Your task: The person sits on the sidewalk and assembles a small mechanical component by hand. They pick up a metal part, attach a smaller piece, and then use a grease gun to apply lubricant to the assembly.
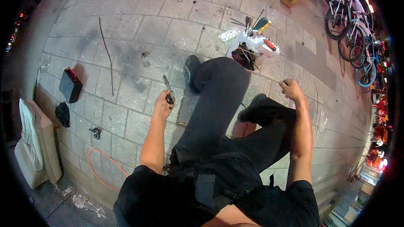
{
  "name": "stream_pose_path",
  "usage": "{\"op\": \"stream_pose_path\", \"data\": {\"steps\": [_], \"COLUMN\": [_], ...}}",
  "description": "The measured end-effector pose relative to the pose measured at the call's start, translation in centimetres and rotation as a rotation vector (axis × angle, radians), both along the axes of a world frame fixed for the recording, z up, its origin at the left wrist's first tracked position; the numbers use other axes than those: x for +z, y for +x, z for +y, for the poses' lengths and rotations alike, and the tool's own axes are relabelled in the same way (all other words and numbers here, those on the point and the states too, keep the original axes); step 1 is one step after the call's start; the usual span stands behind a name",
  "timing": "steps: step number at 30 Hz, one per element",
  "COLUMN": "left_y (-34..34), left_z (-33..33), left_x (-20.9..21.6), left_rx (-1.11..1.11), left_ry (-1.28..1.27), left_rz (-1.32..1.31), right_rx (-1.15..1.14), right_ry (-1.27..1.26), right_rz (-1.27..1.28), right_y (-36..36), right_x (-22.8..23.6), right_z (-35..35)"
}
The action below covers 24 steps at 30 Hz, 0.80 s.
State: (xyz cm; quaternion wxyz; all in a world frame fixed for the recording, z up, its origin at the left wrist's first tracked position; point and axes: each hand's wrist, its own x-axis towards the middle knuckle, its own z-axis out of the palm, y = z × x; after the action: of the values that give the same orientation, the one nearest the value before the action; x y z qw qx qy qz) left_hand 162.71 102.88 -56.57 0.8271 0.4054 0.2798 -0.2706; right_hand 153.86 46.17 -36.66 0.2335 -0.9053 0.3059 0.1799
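Closed round a slim tool [167,85], the left hand [163,104] holds it left of the white tool holder [251,40]; the right hand [293,90], right of that holder, is curled, contents impossible to tell.

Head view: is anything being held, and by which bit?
The left grip holds a slim tool by its near end. I can't tell whether the right grip holds anything.

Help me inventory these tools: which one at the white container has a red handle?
The tool slanting on the right of the container; handles bunched above look dark or yellow.
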Motion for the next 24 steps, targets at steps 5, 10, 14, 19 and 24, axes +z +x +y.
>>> {"op": "stream_pose_path", "data": {"steps": [5,10,14,19,24], "left_y": [1.6,1.6,0.8,-0.9,-2.0], "left_z": [1.8,6.2,8.7,12.6,12.9], "left_x": [5.3,12.0,20.4,27.1,32.7], "left_rx": [0.039,0.140,0.209,0.347,0.521], "left_ry": [0.098,0.024,0.228,0.224,0.166], "left_rz": [-0.174,-0.355,-0.450,-0.580,-0.623], "right_rx": [-0.036,0.106,0.251,0.593,0.701], "right_ry": [0.030,0.060,0.081,0.107,0.177], "right_rz": [-0.092,-0.209,-0.384,-0.425,-0.250], "right_y": [-2.5,-1.2,3.0,10.1,15.4], "right_x": [-0.7,4.1,7.2,6.5,6.2], "right_z": [-1.6,0.6,6.1,14.6,23.4]}}
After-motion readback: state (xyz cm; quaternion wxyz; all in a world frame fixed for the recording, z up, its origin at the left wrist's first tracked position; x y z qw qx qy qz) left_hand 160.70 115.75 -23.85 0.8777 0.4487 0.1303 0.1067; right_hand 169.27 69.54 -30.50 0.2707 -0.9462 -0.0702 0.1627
